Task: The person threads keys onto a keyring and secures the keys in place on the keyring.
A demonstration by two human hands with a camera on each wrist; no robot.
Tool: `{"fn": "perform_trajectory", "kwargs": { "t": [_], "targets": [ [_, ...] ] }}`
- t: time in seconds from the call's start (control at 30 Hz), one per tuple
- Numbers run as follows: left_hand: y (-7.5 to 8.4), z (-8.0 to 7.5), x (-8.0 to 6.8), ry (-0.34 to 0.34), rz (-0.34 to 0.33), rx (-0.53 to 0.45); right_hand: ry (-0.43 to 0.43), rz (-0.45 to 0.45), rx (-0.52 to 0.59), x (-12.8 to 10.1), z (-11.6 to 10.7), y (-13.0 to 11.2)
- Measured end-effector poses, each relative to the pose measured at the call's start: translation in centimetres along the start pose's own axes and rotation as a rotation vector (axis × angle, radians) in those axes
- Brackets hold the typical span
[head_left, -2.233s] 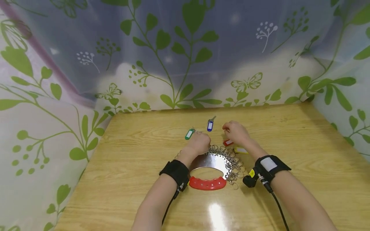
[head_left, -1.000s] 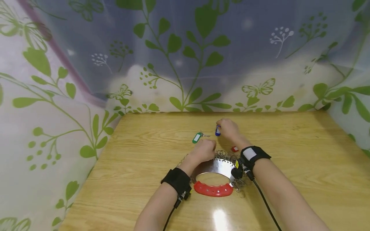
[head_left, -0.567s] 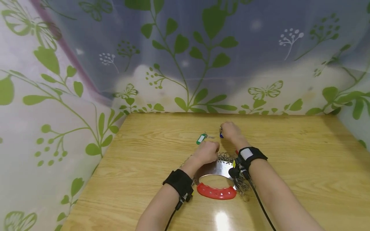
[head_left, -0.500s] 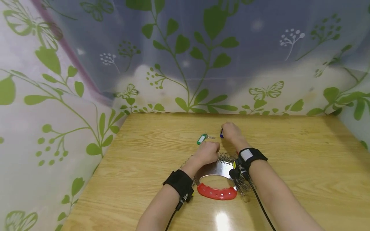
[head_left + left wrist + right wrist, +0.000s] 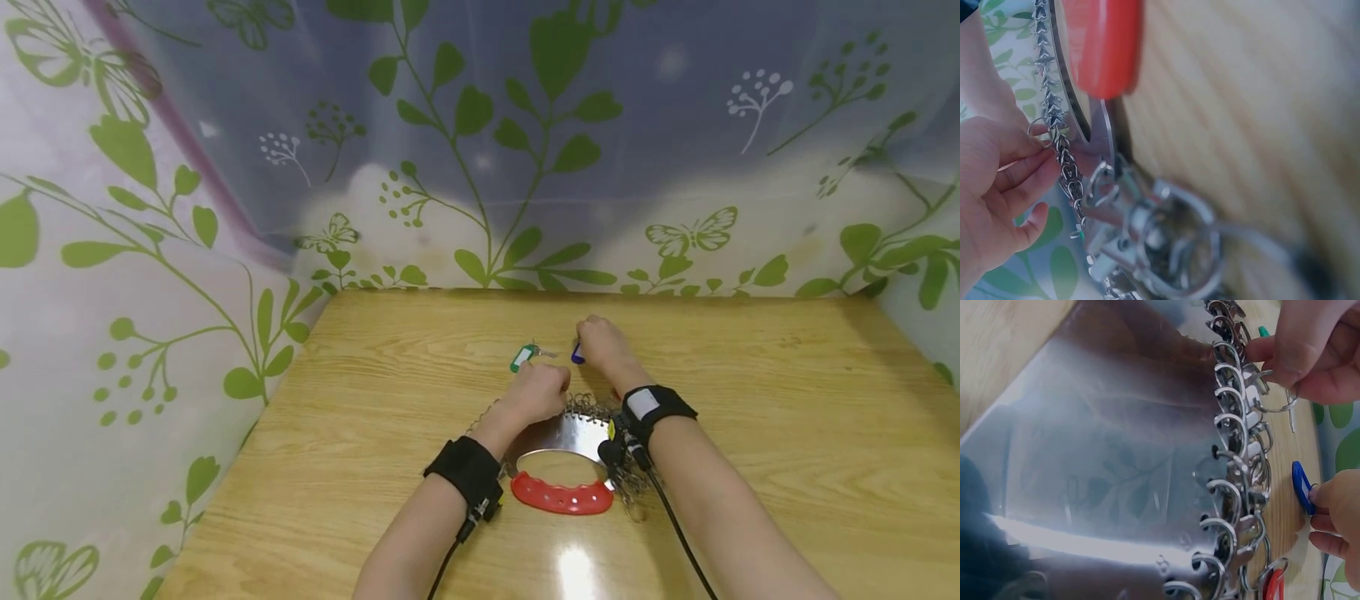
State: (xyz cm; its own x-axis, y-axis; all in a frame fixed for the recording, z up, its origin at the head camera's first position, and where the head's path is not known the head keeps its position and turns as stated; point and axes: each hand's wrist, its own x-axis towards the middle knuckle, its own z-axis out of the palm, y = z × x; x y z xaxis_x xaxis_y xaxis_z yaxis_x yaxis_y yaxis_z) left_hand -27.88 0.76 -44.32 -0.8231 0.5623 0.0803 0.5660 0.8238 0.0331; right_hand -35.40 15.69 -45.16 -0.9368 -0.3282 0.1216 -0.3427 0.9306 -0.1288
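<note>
A shiny metal plate (image 5: pixel 558 435) with a red grip (image 5: pixel 561 497) lies flat on the wooden table (image 5: pixel 375 433). Several key rings (image 5: pixel 1235 456) hang along its curved edge. My left hand (image 5: pixel 551 385) rests at the plate's far edge and pinches one key ring (image 5: pixel 1038 128) there. My right hand (image 5: pixel 588 343) reaches just beyond the plate and pinches the end of a blue key tag (image 5: pixel 1300 484) lying on the table. A green key tag (image 5: pixel 521 358) lies beyond the left hand.
A red tag (image 5: pixel 1272 584) shows at the rings near the right wrist. Curtains with a green leaf print (image 5: pixel 480 167) close in the table at the back and on both sides. Bare wood spreads left and right of the plate.
My right hand left the red tag on the right, reached forward and left to the blue tag and took hold of it. The left hand stayed on the plate's ring edge.
</note>
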Motion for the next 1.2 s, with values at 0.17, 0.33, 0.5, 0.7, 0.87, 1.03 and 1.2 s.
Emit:
{"fn": "perform_trajectory", "kwargs": {
  "t": [0.17,0.33,0.5,0.7,0.87,1.03,1.2],
  "targets": [
    [0.2,0.0,0.0,-0.015,-0.002,-0.006,0.019,-0.001,0.017,-0.2,0.0,0.5],
    [0.3,0.2,0.0,-0.011,-0.002,-0.019,0.084,0.034,0.090,-0.9,-0.6,1.0],
    [0.3,0.2,0.1,-0.025,-0.014,-0.036,0.143,0.052,0.193,-1.4,-1.7,1.2],
    [0.8,0.1,0.5,-0.039,0.000,-0.030,0.168,0.080,0.314,-2.6,-3.1,1.2],
    [1.0,0.1,0.6,-0.055,-0.016,-0.020,0.213,0.080,0.409,-3.7,-3.8,1.2],
    [1.2,0.2,0.7,-0.067,-0.033,-0.019,0.249,0.111,0.512,-5.3,-5.1,1.3],
    [1.2,0.1,0.9,-0.079,-0.042,-0.036,0.310,0.095,0.567,-6.8,-6.7,1.3]
  ]
}}
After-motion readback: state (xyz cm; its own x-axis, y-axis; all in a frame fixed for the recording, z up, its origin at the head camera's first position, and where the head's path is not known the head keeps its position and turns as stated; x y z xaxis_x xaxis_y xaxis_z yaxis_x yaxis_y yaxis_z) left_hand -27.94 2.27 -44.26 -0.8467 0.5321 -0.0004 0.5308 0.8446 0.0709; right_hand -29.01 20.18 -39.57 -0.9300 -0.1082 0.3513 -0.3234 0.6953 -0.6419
